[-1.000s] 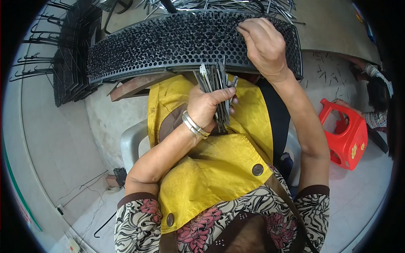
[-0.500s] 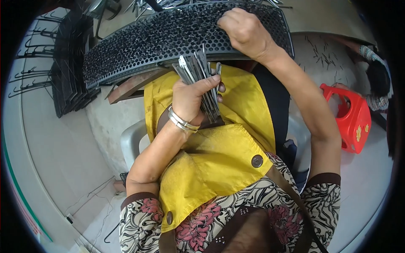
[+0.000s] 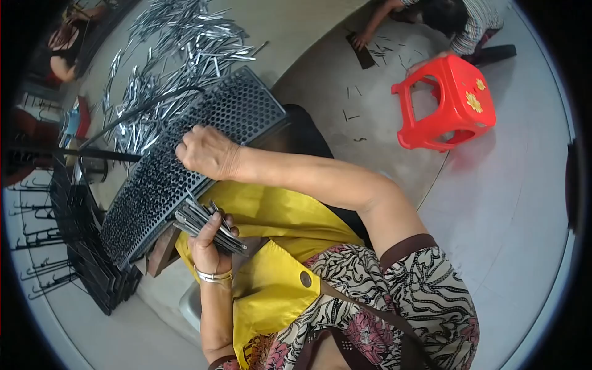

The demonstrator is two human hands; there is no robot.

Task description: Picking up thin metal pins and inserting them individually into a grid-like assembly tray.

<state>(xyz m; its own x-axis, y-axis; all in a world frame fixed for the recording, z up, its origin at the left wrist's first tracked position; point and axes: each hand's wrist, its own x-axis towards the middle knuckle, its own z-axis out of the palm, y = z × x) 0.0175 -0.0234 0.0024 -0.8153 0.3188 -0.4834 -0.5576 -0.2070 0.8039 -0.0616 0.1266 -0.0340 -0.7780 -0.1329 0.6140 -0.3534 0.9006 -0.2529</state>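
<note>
While left hand (image 3: 206,250) clasps bundle of metal strips (image 3: 196,220), curled right hand (image 3: 208,153) is at perforated black tray (image 3: 258,106); cannot tell whether it pinches anything.

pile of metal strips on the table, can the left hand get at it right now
Probably not easily: the left hand is closed around a bundle of strips, and the perforated board, with the right hand over it, lies between it and the pile.

One head-worn fisheye looks down, fairly near, over the perforated board (image 3: 161,177).
</note>
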